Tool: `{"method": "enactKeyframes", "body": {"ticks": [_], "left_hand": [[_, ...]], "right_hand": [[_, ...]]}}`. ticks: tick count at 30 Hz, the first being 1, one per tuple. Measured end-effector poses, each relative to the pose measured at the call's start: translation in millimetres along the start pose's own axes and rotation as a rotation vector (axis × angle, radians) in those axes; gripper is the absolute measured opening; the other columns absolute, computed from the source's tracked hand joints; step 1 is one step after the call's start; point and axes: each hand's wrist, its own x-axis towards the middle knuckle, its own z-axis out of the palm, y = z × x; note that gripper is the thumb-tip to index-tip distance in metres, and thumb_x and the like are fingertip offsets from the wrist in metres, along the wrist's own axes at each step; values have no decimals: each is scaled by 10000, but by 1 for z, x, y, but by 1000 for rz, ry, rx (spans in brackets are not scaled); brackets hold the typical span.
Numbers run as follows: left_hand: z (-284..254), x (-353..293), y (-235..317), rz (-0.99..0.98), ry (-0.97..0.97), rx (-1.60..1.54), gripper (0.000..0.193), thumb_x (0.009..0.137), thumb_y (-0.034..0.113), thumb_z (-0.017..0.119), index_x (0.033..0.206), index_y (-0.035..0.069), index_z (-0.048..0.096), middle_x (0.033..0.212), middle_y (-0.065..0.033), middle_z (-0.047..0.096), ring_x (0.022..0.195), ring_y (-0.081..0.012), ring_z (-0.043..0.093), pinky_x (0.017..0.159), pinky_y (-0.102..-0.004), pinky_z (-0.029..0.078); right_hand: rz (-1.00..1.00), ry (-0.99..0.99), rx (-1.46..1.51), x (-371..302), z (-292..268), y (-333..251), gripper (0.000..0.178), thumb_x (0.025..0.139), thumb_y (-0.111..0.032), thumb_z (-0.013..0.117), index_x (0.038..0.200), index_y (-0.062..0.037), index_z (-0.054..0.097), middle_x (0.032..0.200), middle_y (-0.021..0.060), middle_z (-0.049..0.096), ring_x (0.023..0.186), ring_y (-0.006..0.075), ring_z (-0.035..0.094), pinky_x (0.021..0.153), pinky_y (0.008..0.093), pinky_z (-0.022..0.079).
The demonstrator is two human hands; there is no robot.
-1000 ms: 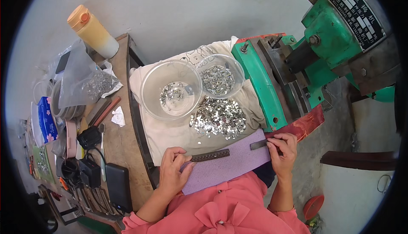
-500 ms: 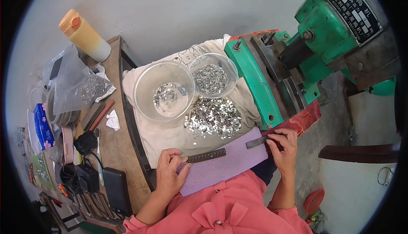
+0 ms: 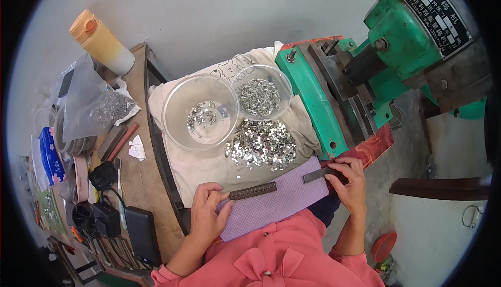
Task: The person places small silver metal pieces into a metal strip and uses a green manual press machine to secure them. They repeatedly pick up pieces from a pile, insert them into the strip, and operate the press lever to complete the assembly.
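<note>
A: Large items?
B: Press, green, upper right. Table, brown, at left. Cloth, pale, between them. Mat, purple, on the cloth's near side.
A: Middling?
B: Large tub, clear, on the cloth. Small tub, clear, at its right. Left hand: grip clamped, thumb and fingers on one end of a toothed bar. Right hand: grip likewise, pinching one end of a flat bar.
A: Bars, whereabouts?
B: Over the mat, apart from each other. Contact with it: cannot tell.
A: Smallest?
B: Discs, shiny, heaped on the cloth. Slivers, metal, in the small tub.
A: Step in hand?
B: Judged: holding, one bar per hand. Next move seems to call for a level toothed bar, its teeth left clear of fingers.
</note>
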Motion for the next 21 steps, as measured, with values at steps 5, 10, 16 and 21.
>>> {"method": "enactKeyframes", "body": {"ticks": [5,10,16,21], "left_hand": [[0,0,-2,-11,-6,-17,265,749,45,791,963,-18,648,1086,-152,571,979,-300,596,837,-357,492],[-3,2,0,-33,-20,-30,282,753,58,794,990,-11,657,1078,-154,576,981,-298,601,835,-359,495],[-2,-4,8,89,9,120,380,743,94,814,1103,69,696,1083,-140,585,930,-304,604,796,-383,507],[-1,-4,21,385,-84,415,576,711,191,845,1263,210,680,1262,-145,510,1137,-328,525,962,-415,442]], "right_hand": [[15,-74,12,4,-8,3,353,709,-97,826,1053,-73,749,1066,86,641,990,275,574,835,370,477],[30,-127,31,8,-9,5,368,689,-81,835,1049,-59,756,1022,85,653,979,267,598,848,366,469],[-21,-159,30,10,-11,6,334,708,-100,827,1031,-67,749,979,73,638,912,269,600,764,373,491],[-26,-182,77,12,-12,5,304,724,-83,818,1018,-57,746,948,73,641,858,253,626,698,354,503]]}}
